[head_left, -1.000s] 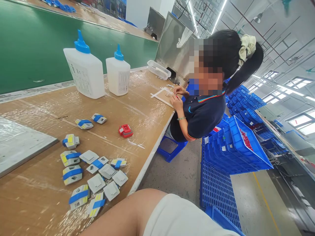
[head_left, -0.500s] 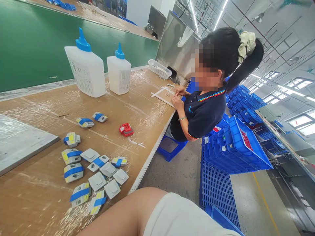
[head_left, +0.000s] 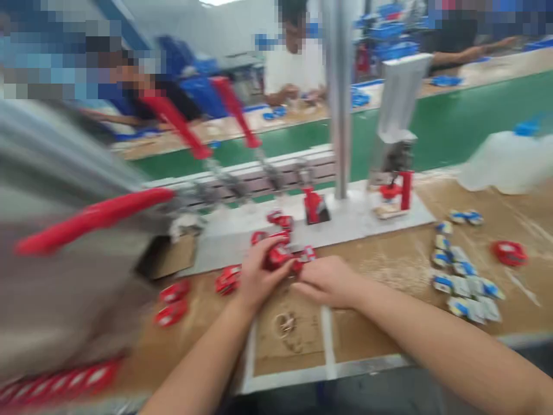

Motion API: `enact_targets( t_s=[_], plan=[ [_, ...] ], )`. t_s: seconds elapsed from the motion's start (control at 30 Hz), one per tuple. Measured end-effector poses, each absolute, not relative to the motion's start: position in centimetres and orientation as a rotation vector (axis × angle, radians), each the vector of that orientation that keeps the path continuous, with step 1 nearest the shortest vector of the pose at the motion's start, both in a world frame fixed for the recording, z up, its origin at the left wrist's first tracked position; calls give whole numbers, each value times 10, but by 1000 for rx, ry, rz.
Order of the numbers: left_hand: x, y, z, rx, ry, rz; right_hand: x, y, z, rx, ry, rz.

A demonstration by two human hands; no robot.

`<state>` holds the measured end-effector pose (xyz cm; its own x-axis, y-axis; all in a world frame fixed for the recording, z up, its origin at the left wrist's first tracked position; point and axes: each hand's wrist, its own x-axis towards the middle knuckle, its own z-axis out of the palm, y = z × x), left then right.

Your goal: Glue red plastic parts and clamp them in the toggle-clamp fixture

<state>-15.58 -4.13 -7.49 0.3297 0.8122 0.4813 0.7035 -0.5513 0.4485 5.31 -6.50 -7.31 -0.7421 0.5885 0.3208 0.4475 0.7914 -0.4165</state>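
Both arms reach forward over the brown worktable, blurred by motion. My left hand [head_left: 258, 270] is closed around a red plastic part [head_left: 279, 256], thumb toward me and fingers on its far side. Just right of it, my right hand [head_left: 326, 280] has its fingers curled in by small red parts [head_left: 305, 257]; what lies inside its grip is hidden. More red parts [head_left: 283, 221] lie beyond the hands on a white base plate [head_left: 345, 222]. Other red pieces [head_left: 227, 279] sit left of my left hand. Small beige bits [head_left: 286, 324] lie on the table below the hands.
Red-handled toggle clamps [head_left: 101, 222] and a metal post [head_left: 340, 104] stand around the plate. White-and-blue parts [head_left: 464, 282], a lone red part [head_left: 510, 253] and white bottles [head_left: 496, 161] are at right. Past the green conveyor belt [head_left: 466, 109], people sit working.
The view has swung left from the neighbouring co-worker to the clamp fixture. Both my hands have come into view among the red parts; the white-and-blue parts now appear at the right.
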Motion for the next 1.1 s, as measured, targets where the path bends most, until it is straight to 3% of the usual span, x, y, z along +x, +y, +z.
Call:
enact_targets(
  t_s=[0.23,0.43,0.6,0.93,1.1],
  plan=[
    [-178,-59,-70,2404,1182,1075,54,-72,-48,-721,-2352,512],
    [-178,-57,-69,2303,1153,1126,28,-85,-8,-870,-2843,579],
    [-178,-53,-73,2234,1123,1155,21,-94,-15,-752,-2885,651],
    [-177,-50,-77,2185,1111,1110,6,-94,-36,-434,-2863,222],
    [-177,-49,-78,2213,1148,1083,10,-90,-37,-421,-2842,286]
  ],
)
